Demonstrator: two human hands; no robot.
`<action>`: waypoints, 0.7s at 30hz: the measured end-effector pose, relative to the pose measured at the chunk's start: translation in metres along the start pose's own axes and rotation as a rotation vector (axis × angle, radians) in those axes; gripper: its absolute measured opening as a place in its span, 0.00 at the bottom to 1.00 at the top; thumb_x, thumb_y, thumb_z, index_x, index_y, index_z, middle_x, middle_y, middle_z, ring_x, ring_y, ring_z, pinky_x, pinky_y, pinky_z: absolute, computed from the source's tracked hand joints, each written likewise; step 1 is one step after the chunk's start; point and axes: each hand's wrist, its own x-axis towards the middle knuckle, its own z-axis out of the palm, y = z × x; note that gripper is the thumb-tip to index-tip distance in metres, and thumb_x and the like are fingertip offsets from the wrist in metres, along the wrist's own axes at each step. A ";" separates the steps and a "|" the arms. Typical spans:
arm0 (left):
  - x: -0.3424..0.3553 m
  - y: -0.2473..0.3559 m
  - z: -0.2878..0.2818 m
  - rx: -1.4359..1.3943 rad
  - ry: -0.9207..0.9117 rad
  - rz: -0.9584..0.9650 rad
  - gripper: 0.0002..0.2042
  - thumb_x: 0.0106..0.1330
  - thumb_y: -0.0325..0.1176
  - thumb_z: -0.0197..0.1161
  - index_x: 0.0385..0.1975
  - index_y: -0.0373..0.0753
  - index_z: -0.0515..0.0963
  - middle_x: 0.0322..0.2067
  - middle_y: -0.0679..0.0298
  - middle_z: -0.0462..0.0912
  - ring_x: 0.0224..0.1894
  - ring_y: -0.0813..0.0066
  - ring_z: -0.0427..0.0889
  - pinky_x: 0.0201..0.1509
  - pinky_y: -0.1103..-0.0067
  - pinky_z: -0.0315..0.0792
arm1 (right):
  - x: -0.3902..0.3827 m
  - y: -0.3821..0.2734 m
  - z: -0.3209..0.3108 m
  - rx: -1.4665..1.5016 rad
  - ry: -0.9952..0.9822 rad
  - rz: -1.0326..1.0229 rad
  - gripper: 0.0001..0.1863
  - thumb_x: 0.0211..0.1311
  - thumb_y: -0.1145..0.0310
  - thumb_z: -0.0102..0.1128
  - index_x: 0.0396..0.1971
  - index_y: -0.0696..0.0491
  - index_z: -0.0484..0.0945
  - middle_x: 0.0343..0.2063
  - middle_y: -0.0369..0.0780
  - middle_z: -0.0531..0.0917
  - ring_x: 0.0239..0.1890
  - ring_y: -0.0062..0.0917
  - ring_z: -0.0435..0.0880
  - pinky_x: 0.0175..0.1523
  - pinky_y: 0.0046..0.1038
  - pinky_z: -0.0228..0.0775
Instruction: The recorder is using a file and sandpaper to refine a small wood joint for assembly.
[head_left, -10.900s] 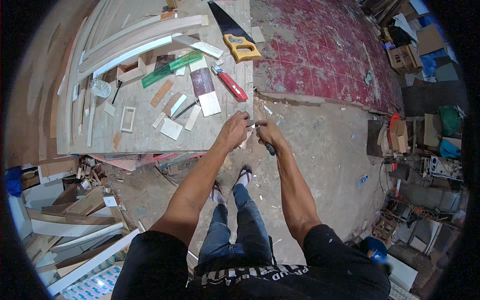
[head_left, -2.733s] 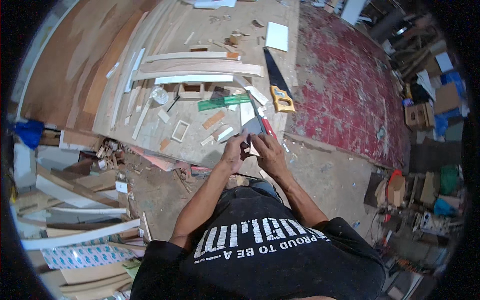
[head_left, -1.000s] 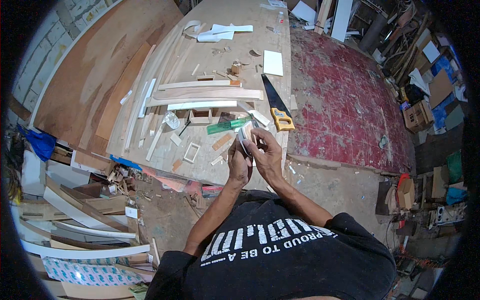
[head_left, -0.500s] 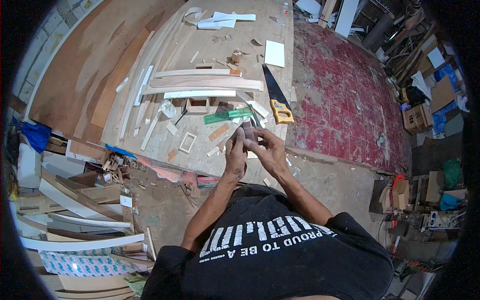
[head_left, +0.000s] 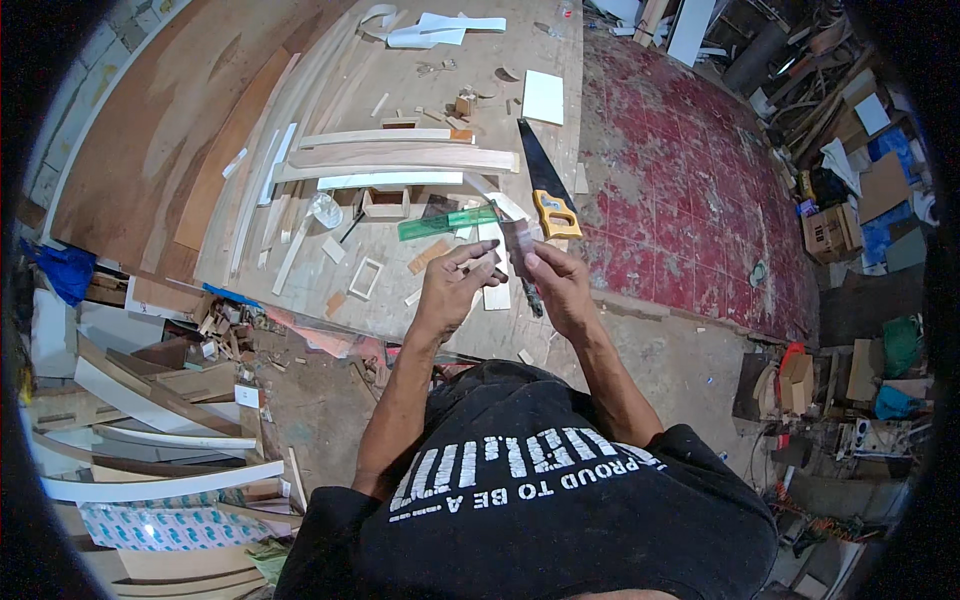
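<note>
A strip of brown sandpaper [head_left: 517, 243] hangs out from my right hand [head_left: 563, 285], pinched between thumb and fingers above the near edge of the workbench. Just left of it is my left hand [head_left: 452, 291], its fingers bent toward the thumb around a small dark piece I cannot make out. The two hands are a little apart. Under and beyond them lie a green ruler-like strip [head_left: 445, 223], pale wood offcuts [head_left: 496, 296] and a dark, slim tool [head_left: 532, 297] partly covered by the right hand.
A handsaw [head_left: 548, 190] with a yellow handle lies by the bench's right edge. Long wood strips [head_left: 400, 160], a small wooden box [head_left: 386, 204], a small rectangular frame [head_left: 366, 279] and a clear plastic cup [head_left: 325, 210] sit on the workbench [head_left: 330, 100]. Curved boards [head_left: 160, 485] are stacked at left.
My hands were together around the brown sandpaper. They have now separated, with the strip staying in my right hand and my left hand moving left.
</note>
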 end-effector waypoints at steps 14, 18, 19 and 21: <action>0.009 -0.007 0.019 -0.070 0.151 -0.053 0.10 0.65 0.23 0.64 0.43 0.26 0.79 0.31 0.60 0.84 0.27 0.80 0.80 0.33 0.84 0.76 | -0.024 -0.002 0.021 -0.271 0.130 -0.086 0.19 0.69 0.64 0.61 0.52 0.63 0.79 0.39 0.37 0.81 0.43 0.18 0.76 0.49 0.21 0.68; 0.011 -0.007 0.023 -0.024 0.122 -0.072 0.10 0.64 0.24 0.64 0.43 0.26 0.79 0.31 0.61 0.83 0.27 0.79 0.80 0.32 0.84 0.76 | -0.005 -0.002 0.016 -0.278 0.158 -0.131 0.19 0.67 0.65 0.63 0.53 0.60 0.80 0.40 0.36 0.82 0.39 0.18 0.77 0.50 0.24 0.69; 0.012 -0.001 0.022 -0.023 0.122 -0.082 0.09 0.64 0.23 0.64 0.42 0.26 0.79 0.31 0.60 0.83 0.27 0.78 0.80 0.32 0.84 0.76 | -0.008 -0.002 0.018 -0.237 0.161 -0.120 0.19 0.67 0.65 0.63 0.53 0.59 0.80 0.39 0.37 0.83 0.39 0.19 0.78 0.50 0.24 0.69; 0.018 -0.014 0.014 0.014 0.131 -0.067 0.09 0.64 0.23 0.64 0.41 0.26 0.80 0.31 0.60 0.83 0.27 0.78 0.80 0.32 0.84 0.76 | -0.018 0.009 0.016 -0.252 0.150 -0.121 0.19 0.67 0.64 0.63 0.53 0.60 0.80 0.38 0.37 0.83 0.39 0.19 0.78 0.50 0.24 0.69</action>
